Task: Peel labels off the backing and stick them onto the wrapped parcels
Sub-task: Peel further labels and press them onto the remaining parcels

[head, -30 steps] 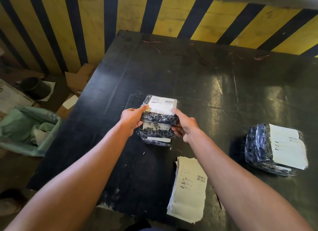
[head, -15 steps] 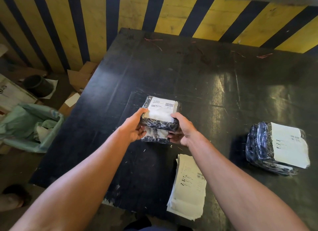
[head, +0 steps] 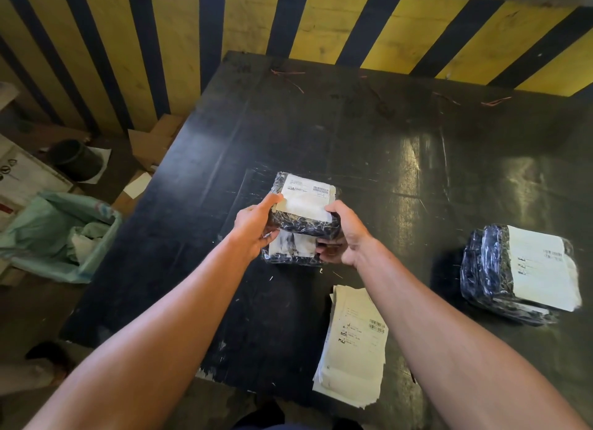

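Counted 2 wrapped parcels on the black worktop (head: 353,134): one parcel (head: 303,234) in my hands at the middle, a second parcel (head: 491,269) lying well apart to the right w/ its own white label (head: 542,266) on top. 1 stack of label sheets (head: 353,346) lay near the front edge, just below my right forearm; couldn't count the sheets, edges too close together. The held parcel carried 1 white label (head: 308,202) on its upper face, plus some white patches on the side facing me, too crumpled under the wrap to read. Print on all labels was too small to make out.

My left hand (head: 256,227) gripped the parcel's left side, thumb tip on the label's left edge, the other fingers curled under & mostly hidden. My right hand (head: 346,234) gripped the right side, thumb on the label's near right corner, fingers (head: 327,248) curled round the lower front. Couldn't tell whether the parcel's base touched the worktop. Both forearms reached straight fwd, converging on it.

Left of the worktop, on the floor: 1 green bag (head: 54,234), 1 dark pot (head: 77,160), some cardboard (head: 150,141).
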